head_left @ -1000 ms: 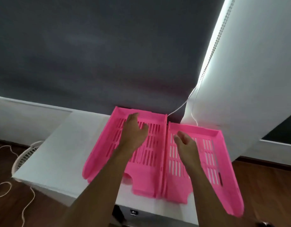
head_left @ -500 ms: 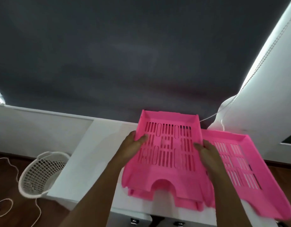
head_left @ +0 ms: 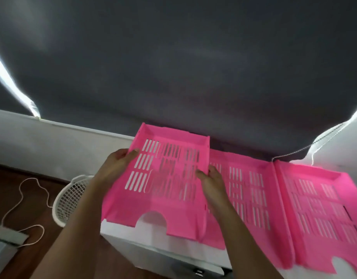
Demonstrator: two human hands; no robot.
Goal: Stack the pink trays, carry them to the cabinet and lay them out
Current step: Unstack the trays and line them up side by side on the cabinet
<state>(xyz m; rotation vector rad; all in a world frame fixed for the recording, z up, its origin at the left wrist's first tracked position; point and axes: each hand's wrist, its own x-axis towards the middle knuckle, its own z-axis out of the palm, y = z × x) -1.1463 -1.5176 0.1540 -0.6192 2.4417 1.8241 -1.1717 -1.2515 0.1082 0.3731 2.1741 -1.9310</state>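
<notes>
Three pink slotted trays lie side by side on the white cabinet top [head_left: 121, 230]. The left tray [head_left: 165, 200] sits at the cabinet's left end, slightly raised and overlapping the middle tray [head_left: 248, 198]. My left hand [head_left: 121, 162] grips its left rim. My right hand [head_left: 211, 178] holds its right rim, thumb over the edge. The right tray [head_left: 322, 208] lies flat, its front notch over the cabinet edge.
A dark roller blind [head_left: 173, 67] hangs behind the cabinet, with a bead cord [head_left: 290, 154] at the right. A white mesh basket [head_left: 71, 198] stands on the wooden floor to the left, beside a white cable [head_left: 22, 190].
The top tray has moved left off the stack, leaving a second tray exposed in the middle. Both hands went from resting on the trays to gripping the left tray's sides.
</notes>
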